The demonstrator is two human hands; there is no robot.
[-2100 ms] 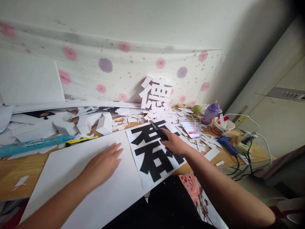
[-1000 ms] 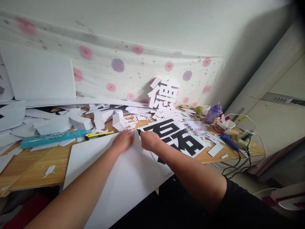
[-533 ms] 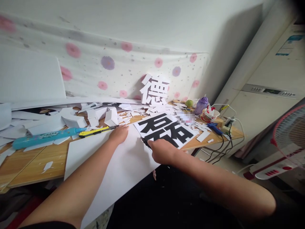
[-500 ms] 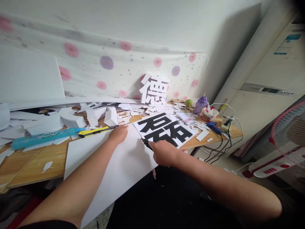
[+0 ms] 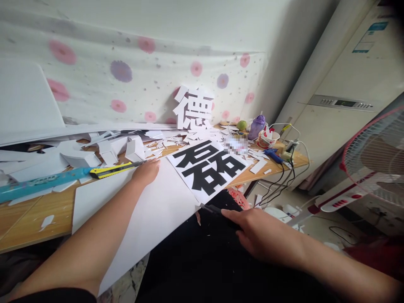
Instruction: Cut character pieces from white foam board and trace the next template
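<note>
My left hand (image 5: 147,172) lies on the far part of a large white foam sheet (image 5: 158,206), pressing on it with the fingers flat. My right hand (image 5: 255,231) is closed around a black utility knife (image 5: 214,210). The knife's blade tip is at the sheet's near right edge, just below the paper's lower corner. A white paper printed with bold black characters (image 5: 205,168) sits at the sheet's right end. A yellow and black utility knife (image 5: 110,170) lies beside my left hand, past the sheet's far edge.
White offcuts (image 5: 110,147) litter the wooden table (image 5: 28,223). A white cut-out character (image 5: 195,107) stands against the wall cloth. On the right are a blue glue gun (image 5: 274,155), a purple bottle (image 5: 257,126), cables and a fan (image 5: 375,155). A light blue tube (image 5: 47,183) lies left.
My right hand has drawn the knife toward me and right, from beside the printed paper to the sheet's near edge. My left hand stays on the sheet. The view has shifted.
</note>
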